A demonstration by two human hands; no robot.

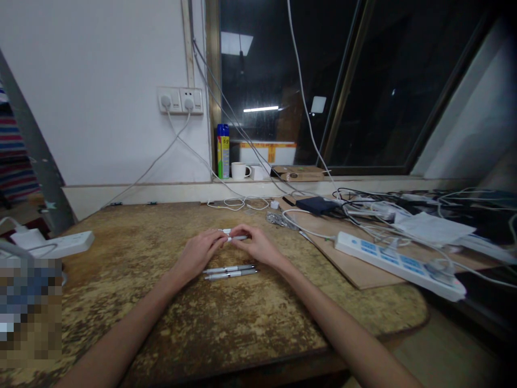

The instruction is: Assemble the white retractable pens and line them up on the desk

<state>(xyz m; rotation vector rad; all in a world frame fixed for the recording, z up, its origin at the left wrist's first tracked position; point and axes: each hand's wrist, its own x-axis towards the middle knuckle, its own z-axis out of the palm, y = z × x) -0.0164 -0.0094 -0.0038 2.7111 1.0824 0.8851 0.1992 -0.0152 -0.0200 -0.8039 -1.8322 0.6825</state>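
Both hands meet over the worn wooden table [181, 318], pinching one slim white-and-grey pen [230, 238] that lies crosswise between them. The fingers of my left hand [198, 251] close on its left end. My right hand [256, 246] grips the grey right part with thumb and fingertips. Just behind the fingers, another white pen [226, 230] shows in part. Nearer to me, two silver-grey pens [230, 272] rest side by side on the table, below the hands. Fingers cover much of the held pen, so its ends are partly hidden.
On the right, a white power strip [398, 264] lies across a brown board [355, 272] among tangled cables and papers [434, 226]. Another power strip [72, 243] is at the left. A mug [239, 171] and a spray can [223, 152] stand on the windowsill.
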